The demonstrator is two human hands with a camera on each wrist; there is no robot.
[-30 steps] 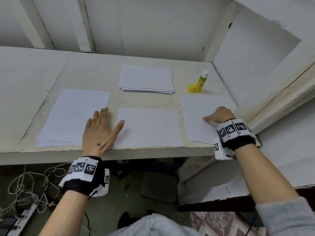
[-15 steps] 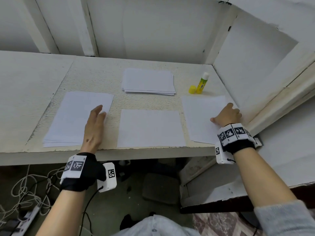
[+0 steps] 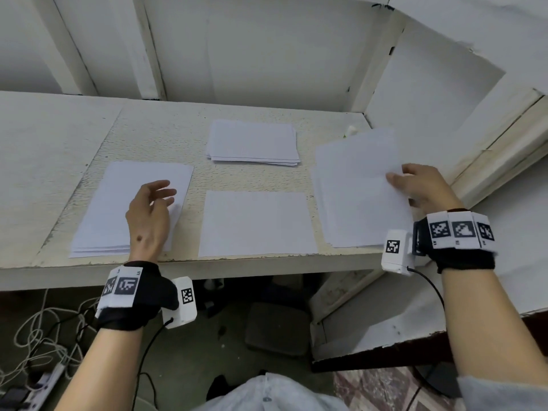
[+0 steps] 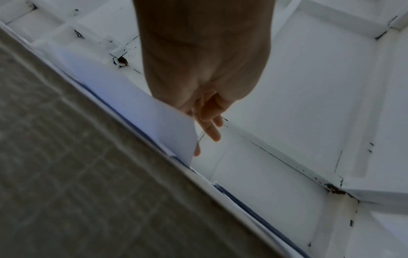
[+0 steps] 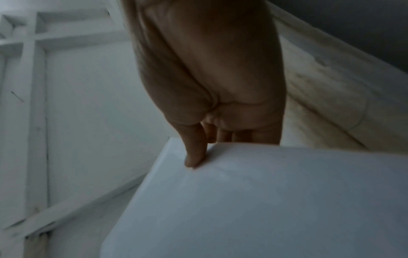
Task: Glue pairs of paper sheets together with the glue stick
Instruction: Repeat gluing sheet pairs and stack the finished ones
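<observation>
Three lots of white paper lie along the table's front. My left hand (image 3: pixel 151 215) stands on its side over the left stack (image 3: pixel 118 203) and lifts the right edge of its top sheet (image 4: pixel 154 113), whose corner curls up against the fingers (image 4: pixel 209 125). A single middle sheet (image 3: pixel 255 223) lies flat. My right hand (image 3: pixel 415 188) pinches the top right sheet (image 3: pixel 355 173), thumb (image 5: pixel 194 153) on top, and holds it raised above the right stack (image 3: pixel 341 235). Only the white tip of the glue stick (image 3: pixel 351 130) shows behind that sheet.
A thicker stack of sheets (image 3: pixel 252 142) lies at the back middle. White wall panels close the back and right sides. A slanted white board (image 3: pixel 504 137) runs along the right. Cables (image 3: pixel 38 330) and a power strip lie on the floor below left.
My right hand has taken hold of the top right sheet and raised it, hiding the glue stick and its cap. My left hand turned on its side and lifted the left sheet's edge.
</observation>
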